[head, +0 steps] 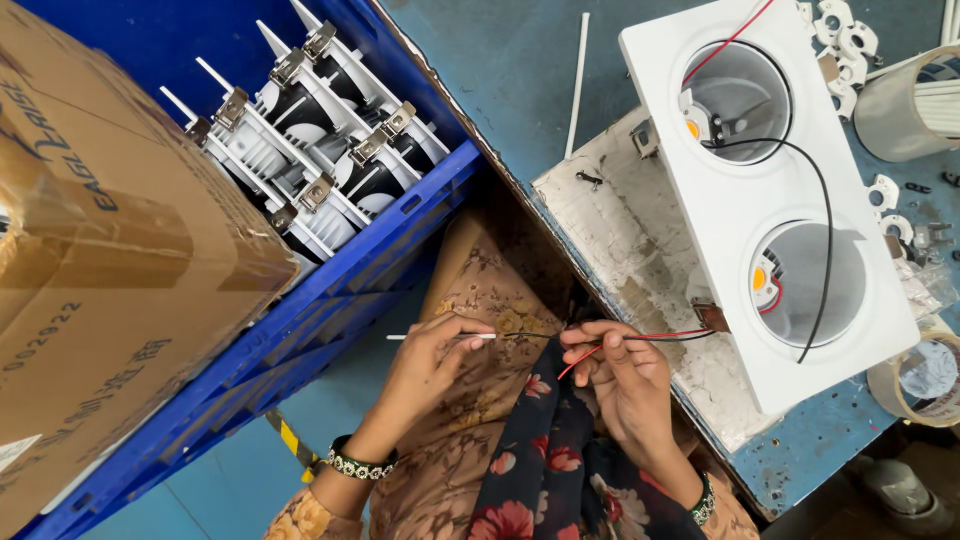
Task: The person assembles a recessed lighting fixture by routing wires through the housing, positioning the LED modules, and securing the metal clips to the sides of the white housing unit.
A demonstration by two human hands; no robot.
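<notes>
1. A blue plastic crate (pixel 330 300) stood at the left, holding rows of black and white lamp housings with metal spring clips (pixel 320 150).
2. A brown cardboard box (pixel 110 250) lay tilted against the crate's left side.
3. A thin white tube (pixel 578 85) lay on the blue worktop (pixel 500 60).
4. Small white plastic brackets (pixel 845 35) were scattered at the top right, near a pale cylindrical shade (pixel 915 105).
5. A roll of tape (pixel 925 375) sat at the right edge.

Two hands (pixel 430 355), one twin-hole fixture (pixel 760 190)
</notes>
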